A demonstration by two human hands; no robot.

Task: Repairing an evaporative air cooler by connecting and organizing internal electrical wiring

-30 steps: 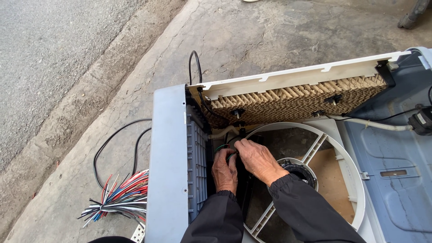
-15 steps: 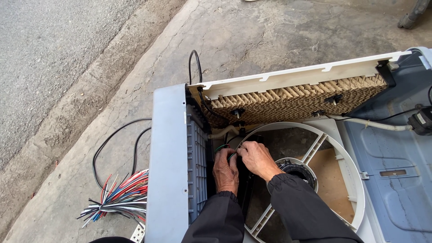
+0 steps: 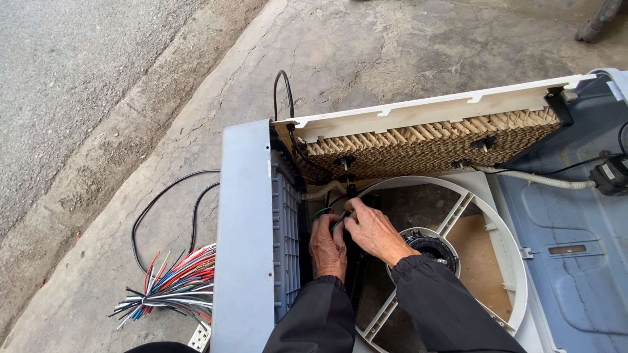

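Both hands work inside an opened air cooler casing [image 3: 245, 229] lying on the ground. My left hand [image 3: 327, 247] and my right hand [image 3: 373, 230] meet over thin green and dark wires [image 3: 332, 219] beside the cooler's inner left wall, fingers pinched on them. The wires run up toward a white hose [image 3: 320, 193]. Just right of my hands sits the round white fan ring [image 3: 504, 242] with its motor hub [image 3: 428, 245]. Above stands a brown honeycomb cooling pad [image 3: 425, 147] under a white frame [image 3: 432, 108].
A bundle of coloured loose wires [image 3: 173, 284] and black cable [image 3: 163, 202] lie on the concrete to the left. A grey-blue panel [image 3: 575, 248] and a small black pump [image 3: 611, 175] with a white hose are at the right. A road kerb runs along the left.
My hands have barely shifted; the right fingers have closed a little more over the wires.
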